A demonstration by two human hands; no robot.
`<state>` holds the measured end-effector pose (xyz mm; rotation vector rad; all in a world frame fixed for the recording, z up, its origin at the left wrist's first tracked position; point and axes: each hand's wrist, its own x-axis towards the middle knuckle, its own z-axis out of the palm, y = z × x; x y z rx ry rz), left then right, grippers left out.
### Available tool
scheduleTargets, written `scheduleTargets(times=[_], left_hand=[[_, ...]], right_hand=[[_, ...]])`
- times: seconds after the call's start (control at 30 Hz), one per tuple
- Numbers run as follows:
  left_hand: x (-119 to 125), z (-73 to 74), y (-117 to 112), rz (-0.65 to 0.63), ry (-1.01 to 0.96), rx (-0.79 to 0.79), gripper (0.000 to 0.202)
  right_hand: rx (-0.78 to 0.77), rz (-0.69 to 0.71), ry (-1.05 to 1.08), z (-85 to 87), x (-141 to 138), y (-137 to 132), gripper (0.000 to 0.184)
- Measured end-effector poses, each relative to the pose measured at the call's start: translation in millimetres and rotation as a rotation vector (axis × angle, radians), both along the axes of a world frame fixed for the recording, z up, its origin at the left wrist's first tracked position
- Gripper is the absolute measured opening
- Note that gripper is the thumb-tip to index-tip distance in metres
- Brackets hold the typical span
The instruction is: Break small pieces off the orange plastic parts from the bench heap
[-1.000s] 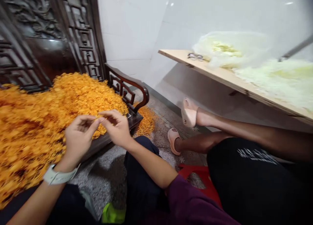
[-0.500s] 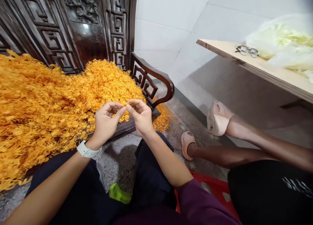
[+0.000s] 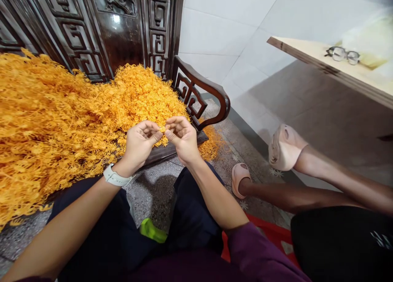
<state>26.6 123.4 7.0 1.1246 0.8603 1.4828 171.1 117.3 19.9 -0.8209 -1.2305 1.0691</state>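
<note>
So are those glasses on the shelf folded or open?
Cannot tell: the glasses lie lenses up on the wooden shelf, their arms hidden.

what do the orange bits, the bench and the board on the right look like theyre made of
Orange pile: looks like moulded plastic, thin spiky sprigs of one even colour; the small orange piece pinched between left hand and right hand matches.
Bench: dark carved wood, glossy varnish with highlights.
Board: probably plywood, pale, unfinished edge.

We see bare forearms, a white smartwatch (image 3: 114, 178) with a pale band on the left wrist, a dark purple sleeve (image 3: 254, 253) pushed up past the right elbow, dark navy trousers (image 3: 190, 216), and a lime-green shoe (image 3: 152, 231).
</note>
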Motion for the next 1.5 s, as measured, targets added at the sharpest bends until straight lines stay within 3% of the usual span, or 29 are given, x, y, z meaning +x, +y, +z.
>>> scheduleTargets(times=[0.23,0.33,0.43,0.57,0.7,0.93,1.27,1.5], left_hand=[[-4,3.3,-2,-0.070,-0.122,-0.171,0.045],[-6,10.0,0,-0.042,-0.170,-0.252,0.046],[-4,14.5,3,-0.072,-0.246,-0.302,0.046],[-1,15.3,3,-0.080,-0.306,-0.276,0.040],[-1,14.1,2,-0.095,-0.359,-0.245,0.035],[-4,17.6,1,-0.227,-0.451,-0.248,0.034],[-8,20.3,-1,-0.335,-0.465,-0.215,0.028],[-7,18.2,-2,-0.381,-0.454,-0.190,0.021]], right_hand=[[0.022,0.005,-0.021,1.3,0,-1,0.037],[0.023,-0.104,-0.046,-1.0,-3,1,0.040],[0.127,-0.235,-0.164,-3.2,-5,4,0.034],[0.336,-0.317,-0.363,-0.9,-3,-1,0.021],[0.458,-0.313,-0.436,3.9,-2,-8,0.024],[0.411,-0.302,-0.385,-0.2,-2,-7,0.035],[0.508,-0.323,-0.355,3.0,0,-6,0.019],[0.488,-0.338,-0.331,2.6,1,-6,0.012]])
